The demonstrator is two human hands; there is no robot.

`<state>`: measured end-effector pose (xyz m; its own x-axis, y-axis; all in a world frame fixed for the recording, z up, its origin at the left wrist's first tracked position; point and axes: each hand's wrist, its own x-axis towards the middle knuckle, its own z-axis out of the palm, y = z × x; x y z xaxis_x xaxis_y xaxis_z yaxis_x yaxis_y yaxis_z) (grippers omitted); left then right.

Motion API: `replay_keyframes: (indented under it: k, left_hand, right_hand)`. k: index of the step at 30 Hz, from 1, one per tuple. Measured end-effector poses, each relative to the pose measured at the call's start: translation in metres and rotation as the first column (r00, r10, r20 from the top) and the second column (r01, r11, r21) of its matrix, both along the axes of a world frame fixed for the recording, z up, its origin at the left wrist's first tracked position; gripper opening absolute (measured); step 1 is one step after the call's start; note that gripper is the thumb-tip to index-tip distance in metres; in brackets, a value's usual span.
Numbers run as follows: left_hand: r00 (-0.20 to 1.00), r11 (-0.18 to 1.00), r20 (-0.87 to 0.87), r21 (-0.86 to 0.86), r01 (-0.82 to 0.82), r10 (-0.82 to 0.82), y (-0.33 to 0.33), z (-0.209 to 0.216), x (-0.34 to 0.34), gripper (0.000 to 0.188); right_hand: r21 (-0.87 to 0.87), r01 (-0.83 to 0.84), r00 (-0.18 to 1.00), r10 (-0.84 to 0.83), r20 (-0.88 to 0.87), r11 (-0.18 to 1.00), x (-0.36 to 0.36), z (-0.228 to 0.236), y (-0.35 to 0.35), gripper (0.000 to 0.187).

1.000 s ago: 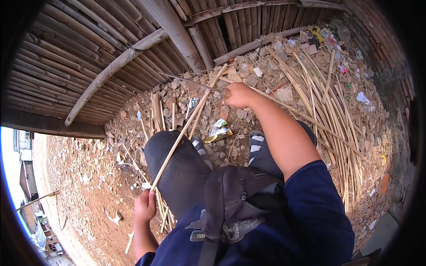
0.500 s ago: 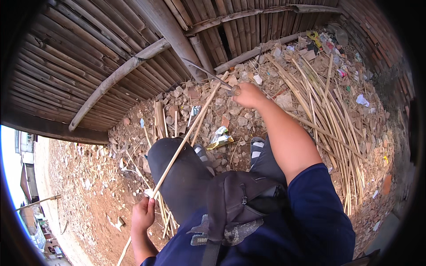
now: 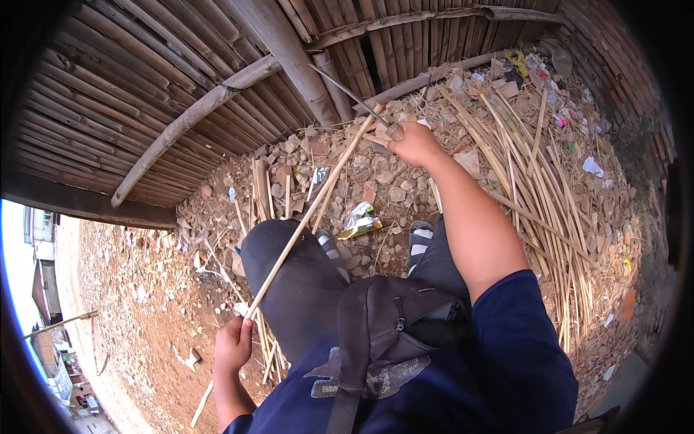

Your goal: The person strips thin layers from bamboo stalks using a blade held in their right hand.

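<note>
Long bamboo strip runs diagonally across the lap, low-left to upper-right. Left hand is clenched around its near end by the knee; right hand is at the far tip, gripping a thin blade against it. Right's nearer the tip. Where blade meets strip is too small to see, and the fingers hide it.
</note>
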<state>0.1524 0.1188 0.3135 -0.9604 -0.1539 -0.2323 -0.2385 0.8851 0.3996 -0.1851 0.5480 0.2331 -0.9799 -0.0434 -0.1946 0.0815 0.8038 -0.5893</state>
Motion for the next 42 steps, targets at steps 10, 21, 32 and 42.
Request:
replay_keyframes:
  k: [10, 21, 32, 42]
  left_hand:
    - [0.972, 0.965, -0.051, -0.117, -0.234, 0.23, -0.027, -0.015, 0.005, 0.038]
    - [0.919, 0.849, 0.025, -0.394, -0.353, 0.393, -0.082, -0.07, 0.037, 0.05]
    - [0.892, 0.956, 0.389, 0.08, -0.282, 0.23, -0.089, -0.146, 0.054, 0.051]
    - [0.899, 0.885, 0.371, 0.303, -0.354, 0.233, -0.075, -0.14, 0.043, 0.036]
  right_hand:
    - [-0.145, 0.107, 0.953, -0.143, -0.266, 0.984, 0.016, 0.034, 0.004, 0.065]
    - [-0.238, 0.108, 0.968, -0.156, -0.195, 0.965, 0.004, 0.017, 0.015, 0.061]
    - [-0.306, 0.206, 0.893, -0.307, -0.33, 0.93, 0.02, 0.064, 0.038, 0.058]
    - [-0.529, 0.487, 0.665, -0.688, -0.291, 0.695, 0.031, 0.026, 0.203, 0.038]
